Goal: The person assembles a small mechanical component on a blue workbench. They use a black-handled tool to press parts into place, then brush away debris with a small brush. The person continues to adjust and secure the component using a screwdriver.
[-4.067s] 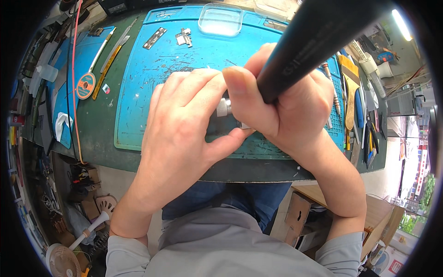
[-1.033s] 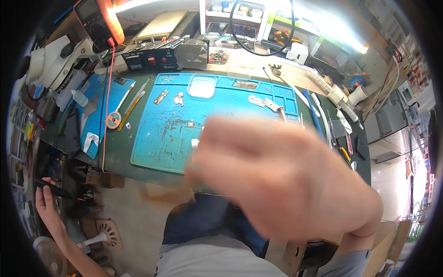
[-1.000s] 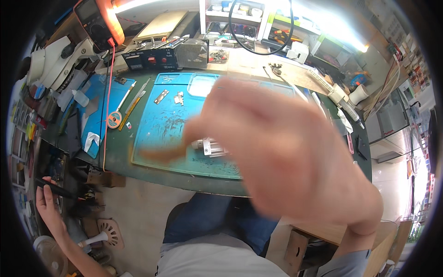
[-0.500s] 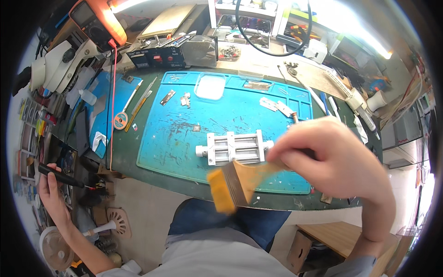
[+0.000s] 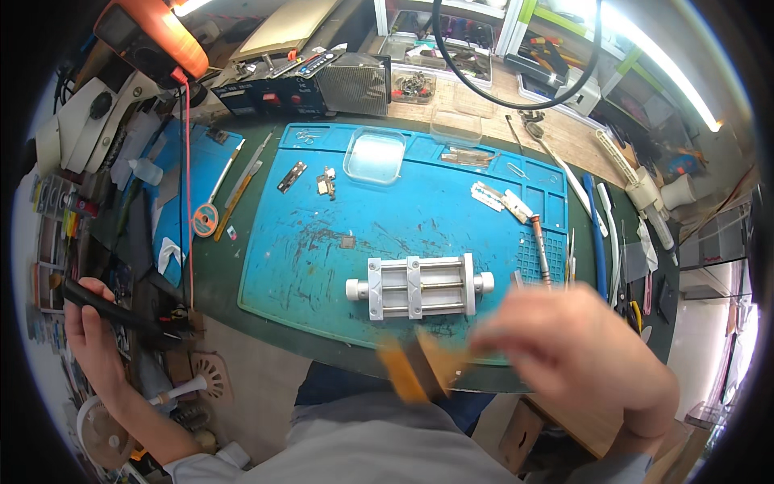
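In my right hand (image 5: 568, 335) is a flat paintbrush (image 5: 419, 367) with yellow bristles and a dark band, blurred by motion. It hangs over the bench's front edge, just nearer to me than a silver metal clamp fixture (image 5: 439, 286) with rods and a white knob at each end. The clamp fixture lies on the blue work mat (image 5: 298, 218), and no hand touches it. Far to the left, beyond the bench edge, my left hand (image 5: 97, 343) is closed around a long black-handled tool (image 5: 109, 308); its exact kind is unclear.
Small circuit boards (image 5: 292, 177), a clear plastic box (image 5: 374, 156), razor blades (image 5: 488, 196) and a small chip (image 5: 347, 241) lie on the mat. Right of it are blue tweezers (image 5: 595, 234). An orange multimeter (image 5: 149, 44) stands at back left; a black cable loop (image 5: 516, 107) hangs above.
The paintbrush and my right hand have shifted lower, toward me. More of the clamp fixture and the mat's right side now shows. My left hand keeps its hold on the black-handled tool.
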Demonstrator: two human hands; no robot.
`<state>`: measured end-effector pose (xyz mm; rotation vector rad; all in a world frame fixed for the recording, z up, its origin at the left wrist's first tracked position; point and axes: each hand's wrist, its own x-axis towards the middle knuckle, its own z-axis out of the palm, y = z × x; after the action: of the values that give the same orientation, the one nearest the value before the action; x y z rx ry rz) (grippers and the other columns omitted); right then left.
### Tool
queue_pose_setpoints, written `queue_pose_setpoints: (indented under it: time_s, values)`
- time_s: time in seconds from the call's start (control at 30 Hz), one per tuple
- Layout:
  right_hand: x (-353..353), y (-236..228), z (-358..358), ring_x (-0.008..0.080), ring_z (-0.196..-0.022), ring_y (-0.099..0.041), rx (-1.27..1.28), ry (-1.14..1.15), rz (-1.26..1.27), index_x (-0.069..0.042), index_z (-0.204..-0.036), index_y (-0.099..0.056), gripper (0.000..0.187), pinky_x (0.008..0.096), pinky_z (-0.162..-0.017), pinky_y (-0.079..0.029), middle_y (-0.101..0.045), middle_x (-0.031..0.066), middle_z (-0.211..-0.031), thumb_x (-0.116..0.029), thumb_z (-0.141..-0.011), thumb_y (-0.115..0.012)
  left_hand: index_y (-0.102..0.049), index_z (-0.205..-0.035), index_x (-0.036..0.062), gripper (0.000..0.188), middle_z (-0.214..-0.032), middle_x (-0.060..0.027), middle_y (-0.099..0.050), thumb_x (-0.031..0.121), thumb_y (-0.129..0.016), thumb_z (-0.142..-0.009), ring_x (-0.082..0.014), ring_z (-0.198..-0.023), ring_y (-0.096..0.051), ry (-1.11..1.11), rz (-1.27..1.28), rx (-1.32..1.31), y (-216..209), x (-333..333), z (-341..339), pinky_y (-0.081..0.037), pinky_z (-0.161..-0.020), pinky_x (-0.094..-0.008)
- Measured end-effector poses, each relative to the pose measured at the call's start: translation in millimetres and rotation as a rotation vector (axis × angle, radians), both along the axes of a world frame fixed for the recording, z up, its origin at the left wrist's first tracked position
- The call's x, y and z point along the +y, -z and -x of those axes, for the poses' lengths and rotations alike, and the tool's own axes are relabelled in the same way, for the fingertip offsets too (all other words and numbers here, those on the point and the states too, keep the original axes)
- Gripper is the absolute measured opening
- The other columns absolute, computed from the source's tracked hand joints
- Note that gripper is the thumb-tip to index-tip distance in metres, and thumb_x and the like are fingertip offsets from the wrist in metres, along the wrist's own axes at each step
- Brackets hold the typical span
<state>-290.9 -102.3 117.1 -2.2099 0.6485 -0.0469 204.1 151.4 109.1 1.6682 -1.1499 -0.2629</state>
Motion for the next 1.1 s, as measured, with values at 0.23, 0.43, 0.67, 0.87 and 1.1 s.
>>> queue_pose_setpoints:
  time_s: [0.23,0.43,0.67,0.87,1.1]
  values:
    - [-10,14,2,0.0294,-0.083,-0.071,-0.150,0.162,-0.046,-0.002,-0.108,-0.076,0.023,0.0367,-0.071,-0.056,-0.072,0.0117,-0.090,0.004,-0.088,-0.066,-0.063,-0.107,0.0008,0.057,-0.096,-0.0050,-0.055,0.056,-0.073,-0.099,-0.0130,-0.088,-0.055,0.184,-0.108,-0.106,-5,-43,39,-0.042,-0.074,-0.0245]
    - [-16,14,66,0.0216,-0.081,-0.068,-0.071,0.474,-0.183,0.003,-0.104,-0.076,0.016,0.0317,-0.072,-0.053,-0.069,0.0105,-0.090,0.001,-0.093,-0.064,-0.069,-0.101,-0.0018,0.064,-0.086,-0.0064,-0.063,0.059,-0.085,-0.086,-0.0131,-0.075,-0.062,0.323,-0.167,0.041,0,-78,74,-0.042,-0.064,-0.0243]
    - [20,52,158,0.0157,-0.090,-0.060,0.166,0.815,0.558,0.002,-0.115,-0.072,0.019,0.0269,-0.084,-0.046,-0.066,0.0079,-0.106,-0.003,-0.100,-0.062,-0.076,-0.096,-0.0005,0.042,-0.085,-0.0079,-0.075,0.028,-0.098,-0.075,-0.0154,-0.069,-0.069,0.761,-0.169,0.086,16,-135,116,-0.048,-0.061,-0.0257]
    - [46,29,20,0.0159,-0.072,-0.051,-0.050,0.408,0.073,-0.007,-0.125,-0.075,0.068,0.0311,-0.062,-0.039,-0.053,0.0027,-0.082,-0.051,-0.076,-0.092,-0.071,-0.107,0.0000,0.036,-0.095,-0.0073,-0.073,0.018,-0.091,-0.084,-0.0142,-0.084,-0.071,0.913,-0.128,0.096,27,-176,187,-0.053,-0.074,-0.0266]
    - [45,33,-56,0.0031,-0.075,-0.057,-0.319,0.388,-0.006,0.000,-0.107,-0.073,0.035,0.0206,-0.062,-0.042,-0.067,-0.0038,-0.087,-0.022,-0.086,-0.091,-0.069,-0.126,-0.0035,0.044,-0.110,-0.0084,-0.074,0.021,-0.085,-0.093,-0.0105,-0.088,-0.069,0.944,0.018,0.322,27,-203,222,-0.053,-0.079,-0.0249]
